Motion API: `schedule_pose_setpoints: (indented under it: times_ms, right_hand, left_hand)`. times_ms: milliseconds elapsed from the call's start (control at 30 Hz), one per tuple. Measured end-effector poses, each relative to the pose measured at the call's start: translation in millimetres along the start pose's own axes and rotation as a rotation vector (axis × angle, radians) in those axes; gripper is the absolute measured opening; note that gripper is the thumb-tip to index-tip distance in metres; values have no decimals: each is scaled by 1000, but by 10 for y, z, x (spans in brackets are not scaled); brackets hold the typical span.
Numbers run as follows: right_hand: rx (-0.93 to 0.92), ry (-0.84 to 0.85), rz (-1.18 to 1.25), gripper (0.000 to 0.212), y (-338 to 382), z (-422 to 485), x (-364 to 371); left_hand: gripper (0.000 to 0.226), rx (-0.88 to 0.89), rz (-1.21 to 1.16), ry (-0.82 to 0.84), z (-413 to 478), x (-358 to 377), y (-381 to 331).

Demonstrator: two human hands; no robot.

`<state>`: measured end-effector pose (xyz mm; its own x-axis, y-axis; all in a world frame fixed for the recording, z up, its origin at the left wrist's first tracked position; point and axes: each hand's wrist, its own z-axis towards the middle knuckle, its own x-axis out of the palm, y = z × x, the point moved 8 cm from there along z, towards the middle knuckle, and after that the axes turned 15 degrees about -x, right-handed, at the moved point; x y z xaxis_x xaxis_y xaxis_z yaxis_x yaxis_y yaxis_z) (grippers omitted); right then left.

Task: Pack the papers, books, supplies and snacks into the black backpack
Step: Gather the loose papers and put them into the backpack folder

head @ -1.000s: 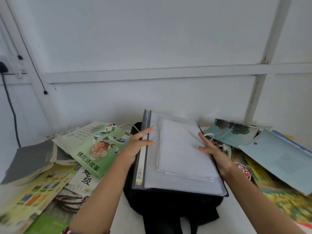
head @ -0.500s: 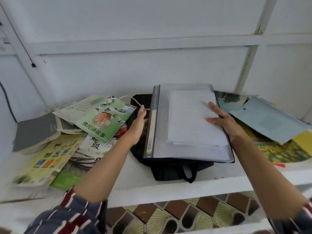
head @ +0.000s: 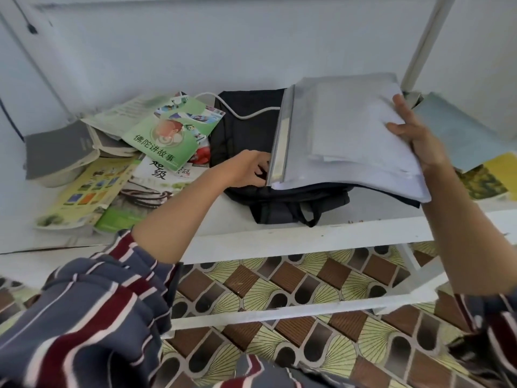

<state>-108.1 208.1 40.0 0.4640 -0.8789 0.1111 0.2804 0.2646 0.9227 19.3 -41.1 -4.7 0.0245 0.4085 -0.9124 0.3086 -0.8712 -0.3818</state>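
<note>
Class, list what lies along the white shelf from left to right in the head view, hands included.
In order: grey closed book, green illustrated booklet, left hand, clear plastic folder of white papers, right hand, pale blue booklet.

Black backpack [head: 246, 127] on white shelf [head: 279, 239], right hand [head: 419, 138] gripping paper-filled folder [head: 344, 130] above it, left hand [head: 249, 169] at folder's spine

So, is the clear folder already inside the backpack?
No, the clear folder is still outside, on top of the closed-looking black backpack, with the right hand gripping its right edge.
</note>
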Motion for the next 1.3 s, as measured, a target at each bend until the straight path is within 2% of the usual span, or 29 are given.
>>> schedule_pose_setpoints:
  times_ms: [100,200,333,533,767,867,933,1033,1167,1233,1300]
  right_hand:
    - [-25,-3,19,56,83,15,-94]
    - [-54,-26,83,52,145,2,-201]
    - [-67,-5,107,53,166,-15,-271]
    - [-81,25,128,53,173,15,-333]
    - [-91,32,126,51,185,60,-358]
    - [-91,29,106,53,162,64,-395]
    - [-96,22,93,52,160,61,-405]
    - [-96,7,99,48,167,54,-385]
    - [-90,13,122,50,143,67,-352]
    - [-84,19,141,50,130,82,-334]
    - [-82,27,155,50,119,100,-323]
  left_hand:
    - [41,49,-83,42,41,37,33]
    - [55,48,-113,14,100,38,50]
    - [49,62,-78,-16,154,16,-1]
    - [21,108,-52,-219,125,-146,-31]
    - [37,5,-112,-293,240,-259,68]
    - [34,-18,-116,-223,290,-242,72]
    - [28,-28,-81,-109,285,-174,34]
    - [12,-67,-171,93,148,-101,-72]
    - [17,-34,-125,316,25,112,-192]
    - [9,-33,-107,357,48,195,-184]
    - [16,-52,-132,323,84,168,-145]
